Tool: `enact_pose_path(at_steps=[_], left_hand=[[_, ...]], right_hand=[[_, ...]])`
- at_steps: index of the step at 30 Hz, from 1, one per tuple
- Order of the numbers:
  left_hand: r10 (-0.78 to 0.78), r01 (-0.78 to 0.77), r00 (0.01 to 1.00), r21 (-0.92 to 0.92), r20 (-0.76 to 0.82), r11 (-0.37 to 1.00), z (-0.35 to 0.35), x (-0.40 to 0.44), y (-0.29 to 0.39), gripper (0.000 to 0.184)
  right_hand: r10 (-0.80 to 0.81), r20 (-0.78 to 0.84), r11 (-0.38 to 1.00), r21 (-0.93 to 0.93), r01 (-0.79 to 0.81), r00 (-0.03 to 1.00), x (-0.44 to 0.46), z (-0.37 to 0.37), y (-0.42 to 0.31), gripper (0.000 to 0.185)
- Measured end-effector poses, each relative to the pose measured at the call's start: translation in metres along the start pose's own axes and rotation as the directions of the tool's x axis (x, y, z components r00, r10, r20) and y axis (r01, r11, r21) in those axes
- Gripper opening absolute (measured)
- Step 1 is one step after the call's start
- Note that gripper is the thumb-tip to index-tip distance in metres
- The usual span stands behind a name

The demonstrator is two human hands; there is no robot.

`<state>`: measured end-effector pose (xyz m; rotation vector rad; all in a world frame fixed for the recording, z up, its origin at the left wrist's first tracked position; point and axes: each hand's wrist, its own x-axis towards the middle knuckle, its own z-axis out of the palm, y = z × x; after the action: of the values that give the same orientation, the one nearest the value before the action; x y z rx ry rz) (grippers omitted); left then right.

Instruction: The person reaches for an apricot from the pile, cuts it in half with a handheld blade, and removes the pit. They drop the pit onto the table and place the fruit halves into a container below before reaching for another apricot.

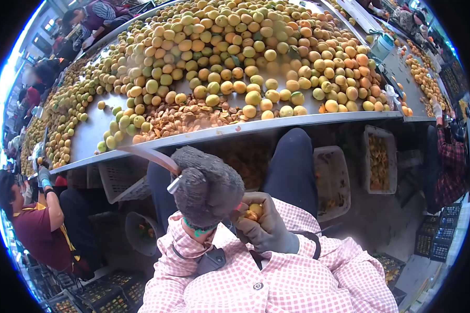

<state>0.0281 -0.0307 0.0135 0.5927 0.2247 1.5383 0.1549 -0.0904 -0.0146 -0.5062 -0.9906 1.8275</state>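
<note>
My left hand (206, 182), in a thick dark grey glove, is closed around a knife. The knife's long, slightly curved blade (150, 156) points up and left toward the table edge. Just right of it, my right hand (266, 227) in a thinner grey glove grips a yellow-green apricot (254, 211), which looks partly split. Both hands are close together above my lap, in front of my checked shirt. On the metal table (96, 122) ahead lies a large heap of apricots (219, 47). Brown pits (190, 119) are piled near its front edge.
Below the table stand a white crate (121, 180), a pale tub (331, 180) and a crate of apricot pieces (379, 161). A bucket (141, 232) is by my left leg. Co-workers sit at the left (42, 224) and right (449, 161). A bluish container (383, 46) stands at the back right.
</note>
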Motion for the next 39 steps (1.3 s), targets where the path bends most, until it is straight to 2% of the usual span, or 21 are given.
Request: enact_pose_path(at_steps=[4,6,7,9,11,12,13,16,17,19,20,21,22,23,26,28,30,32,34,38,39], left_hand=[[-0.015,0.015,1.000,0.007,-0.019,1.000,0.001,0.002,0.001,0.018],[-0.020,0.021,0.999,0.013,-0.034,1.000,-0.001,0.003,0.004,0.018],[-0.016,0.017,0.999,0.016,-0.038,1.000,-0.002,0.005,0.004,0.018],[-0.140,0.166,0.982,-0.218,0.129,0.962,-0.007,0.011,0.003,0.017],[-0.206,0.250,0.961,-0.267,0.184,0.931,-0.009,0.013,0.007,0.017],[-0.268,0.334,0.933,-0.306,0.240,0.891,-0.009,0.013,0.009,0.017],[-0.271,0.337,0.933,-0.305,0.238,0.891,-0.009,0.012,0.010,0.017],[-0.345,0.378,0.916,-0.152,0.205,0.913,-0.006,0.007,0.011,0.016],[-0.338,0.351,0.933,-0.100,0.126,0.931,-0.006,0.004,0.009,0.016],[-0.319,0.321,0.947,-0.043,0.042,0.946,-0.005,0.005,0.007,0.016],[-0.322,0.340,0.937,-0.158,0.134,0.927,-0.005,0.010,0.005,0.016],[-0.312,0.367,0.923,-0.268,0.226,0.891,-0.004,0.013,0.004,0.015],[-0.312,0.366,0.923,-0.266,0.226,0.892,-0.004,0.013,0.005,0.015],[-0.313,0.356,0.927,-0.221,0.208,0.908,-0.003,0.012,0.005,0.015],[-0.309,0.333,0.941,-0.207,0.140,0.920,0.003,0.010,-0.002,0.014],[-0.301,0.313,0.950,-0.238,0.088,0.919,0.004,0.012,-0.009,0.015],[-0.337,0.361,0.933,-0.315,0.130,0.878,0.000,0.017,-0.015,0.019],[-0.298,0.300,0.954,-0.201,0.044,0.932,-0.002,0.021,-0.017,0.022],[-0.284,0.268,0.954,-0.145,-0.097,0.952,-0.014,0.027,-0.022,0.023],[-0.210,0.202,0.954,-0.059,-0.215,0.978,-0.024,0.035,-0.023,0.021],[-0.203,0.196,0.954,-0.052,-0.221,0.979,-0.023,0.036,-0.023,0.019]], right_hand=[[0.251,-0.012,0.966,0.068,-0.250,0.968,0.010,-0.003,-0.016,0.036],[0.394,0.121,0.837,0.363,-0.410,0.911,0.011,-0.009,-0.023,0.035],[0.334,0.046,0.936,0.107,-0.337,0.942,0.008,-0.011,-0.022,0.038],[0.247,0.070,0.968,-0.059,-0.244,0.966,0.005,-0.015,-0.016,0.040],[0.161,0.105,0.966,-0.221,-0.134,0.981,0.004,-0.017,-0.024,0.042],[0.409,0.150,0.911,-0.006,-0.413,0.900,0.006,-0.015,-0.040,0.044],[0.606,0.250,0.734,0.190,-0.652,0.755,0.008,-0.014,-0.048,0.046],[0.660,0.317,0.673,0.152,-0.724,0.681,0.010,-0.017,-0.050,0.046],[0.661,0.317,0.672,0.151,-0.725,0.680,0.009,-0.015,-0.048,0.046],[0.564,0.108,0.824,-0.012,-0.567,0.818,0.006,-0.010,-0.040,0.045],[0.567,0.113,0.822,-0.013,-0.570,0.816,0.005,-0.009,-0.036,0.045],[0.413,0.058,0.898,-0.193,-0.396,0.909,0.004,-0.009,-0.030,0.044],[0.234,0.036,0.905,-0.373,-0.204,0.972,0.004,-0.011,-0.026,0.043],[0.233,0.036,0.906,-0.372,-0.204,0.972,0.002,-0.014,-0.022,0.043],[0.195,-0.007,0.852,-0.493,-0.173,0.981,-0.002,-0.025,-0.004,0.042],[-0.123,0.046,0.597,-0.795,0.111,0.991,-0.001,-0.033,0.010,0.043],[-0.152,0.003,0.639,-0.763,0.101,0.988,0.001,-0.032,0.009,0.044],[-0.177,-0.035,0.680,-0.727,0.096,0.984,0.007,-0.031,0.006,0.044],[0.169,-0.226,0.892,-0.379,-0.246,0.959,0.012,-0.029,0.002,0.042],[0.282,-0.218,0.947,-0.091,-0.307,0.934,0.023,-0.029,-0.002,0.031],[0.288,-0.253,0.921,-0.190,-0.340,0.924,0.027,-0.027,-0.004,0.028]])
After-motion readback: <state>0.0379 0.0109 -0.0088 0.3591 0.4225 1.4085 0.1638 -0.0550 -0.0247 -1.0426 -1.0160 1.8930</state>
